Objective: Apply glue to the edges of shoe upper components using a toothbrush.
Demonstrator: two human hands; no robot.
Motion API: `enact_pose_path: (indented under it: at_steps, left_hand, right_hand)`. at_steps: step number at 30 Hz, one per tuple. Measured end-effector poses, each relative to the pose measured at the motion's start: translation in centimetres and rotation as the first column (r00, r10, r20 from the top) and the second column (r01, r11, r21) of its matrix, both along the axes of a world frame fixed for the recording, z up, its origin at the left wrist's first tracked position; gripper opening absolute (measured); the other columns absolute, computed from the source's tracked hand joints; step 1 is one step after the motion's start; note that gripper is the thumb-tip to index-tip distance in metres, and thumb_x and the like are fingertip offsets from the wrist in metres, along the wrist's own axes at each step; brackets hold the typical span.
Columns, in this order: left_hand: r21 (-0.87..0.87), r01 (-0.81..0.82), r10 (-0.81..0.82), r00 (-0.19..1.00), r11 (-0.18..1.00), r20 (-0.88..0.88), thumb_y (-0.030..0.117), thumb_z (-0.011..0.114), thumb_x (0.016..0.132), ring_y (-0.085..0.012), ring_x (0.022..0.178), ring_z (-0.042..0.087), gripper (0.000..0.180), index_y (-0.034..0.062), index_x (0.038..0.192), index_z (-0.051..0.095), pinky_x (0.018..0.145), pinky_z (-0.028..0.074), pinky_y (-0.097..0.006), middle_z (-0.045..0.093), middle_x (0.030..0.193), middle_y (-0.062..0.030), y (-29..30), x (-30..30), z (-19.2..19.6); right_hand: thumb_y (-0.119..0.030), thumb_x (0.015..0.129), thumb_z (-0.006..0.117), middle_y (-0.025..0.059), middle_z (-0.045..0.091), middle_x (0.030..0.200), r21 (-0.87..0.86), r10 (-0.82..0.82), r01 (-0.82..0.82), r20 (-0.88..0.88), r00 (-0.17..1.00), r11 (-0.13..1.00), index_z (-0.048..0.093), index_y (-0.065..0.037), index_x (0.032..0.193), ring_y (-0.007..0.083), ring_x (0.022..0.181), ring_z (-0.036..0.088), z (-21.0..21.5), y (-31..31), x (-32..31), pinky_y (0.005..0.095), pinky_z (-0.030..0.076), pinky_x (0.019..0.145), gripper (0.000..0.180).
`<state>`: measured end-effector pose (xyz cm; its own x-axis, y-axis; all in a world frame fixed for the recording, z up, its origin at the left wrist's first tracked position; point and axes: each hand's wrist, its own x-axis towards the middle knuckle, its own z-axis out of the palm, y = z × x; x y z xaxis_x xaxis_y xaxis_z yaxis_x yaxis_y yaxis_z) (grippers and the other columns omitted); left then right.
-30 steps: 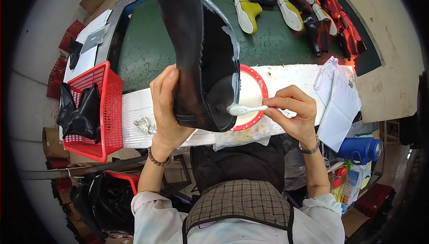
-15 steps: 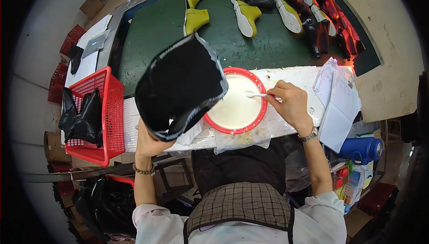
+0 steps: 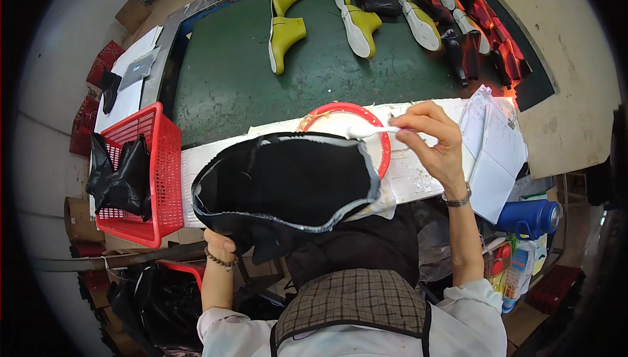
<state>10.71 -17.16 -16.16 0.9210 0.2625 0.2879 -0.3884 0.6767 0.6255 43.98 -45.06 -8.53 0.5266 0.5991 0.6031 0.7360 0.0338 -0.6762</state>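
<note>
A black boot upper [image 3: 288, 184] with its open underside facing up is in my left hand [image 3: 220, 242]. A pale, whitish band runs around the rim of that opening. My left fingers are mostly hidden under the upper; the part that shows is closed against it. My right hand [image 3: 435, 141] pinches a slim white brush [image 3: 379, 131], whose head is close to the toe-side edge of the upper; whether they touch I cannot tell. Behind the upper stands a red-rimmed bowl [image 3: 384, 154] of creamy white liquid, partly covered by it.
Yellow shoe lasts [image 3: 288, 36] with pale soles and dark boots [image 3: 461, 53] rest on the green bench [image 3: 222, 82], under a red glow at far right. Black uppers fill a red basket [image 3: 157, 174] at left. Papers [image 3: 490, 154] and a blue flask [image 3: 528, 220] are at right.
My left hand has turned the boot upper from steeply tilted to nearly level, bringing it lower and across the bowl. My right hand has lifted the brush from the white liquid to the upper's edge.
</note>
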Motion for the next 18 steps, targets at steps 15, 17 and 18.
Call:
enact_pose_path:
  at_steps: [15, 17, 18]
  left_hand:
    - [-0.089, 0.183, -0.165, 0.971, 0.979, 0.172, -0.001, 0.076, 0.056, -0.0404, 0.143, 0.042, 0.103, -0.0086, 0.151, 0.038, 0.124, 0.026, -0.052, 0.045, 0.155, -0.0237, 2.7, -1.1, -3.7]
    - [-0.084, 0.169, -0.146, 0.963, 0.982, 0.226, -0.002, 0.077, 0.055, -0.0396, 0.142, 0.045, 0.103, -0.0086, 0.151, 0.039, 0.123, 0.028, -0.050, 0.047, 0.154, -0.0239, 1.5, 0.2, -1.8]
    - [-0.082, 0.176, -0.156, 0.967, 0.981, 0.202, -0.002, 0.077, 0.055, -0.0397, 0.142, 0.044, 0.104, -0.0085, 0.151, 0.038, 0.123, 0.027, -0.050, 0.046, 0.154, -0.0239, 1.2, 0.1, -1.6]
  right_hand:
    - [-0.013, 0.082, 0.082, -0.0025, 0.068, 0.088, -0.070, 0.012, -0.012, 0.011, 1.000, 0.997, 0.081, -0.014, 0.099, 0.0121, 0.085, 0.061, -1.5, -0.8, 0.3, 0.0316, 0.037, 0.088, 0.017]
    - [-0.014, 0.083, 0.081, -0.0027, 0.069, 0.088, -0.086, 0.052, -0.049, 0.034, 0.998, 0.995, 0.081, -0.014, 0.099, 0.0117, 0.084, 0.061, -0.6, -0.1, 0.5, 0.0316, 0.036, 0.087, 0.016]
    - [-0.014, 0.084, 0.081, -0.0028, 0.069, 0.088, -0.105, 0.090, -0.083, 0.058, 0.994, 0.991, 0.081, -0.014, 0.099, 0.0112, 0.083, 0.061, -0.2, 0.3, 0.6, 0.0316, 0.035, 0.086, 0.016]
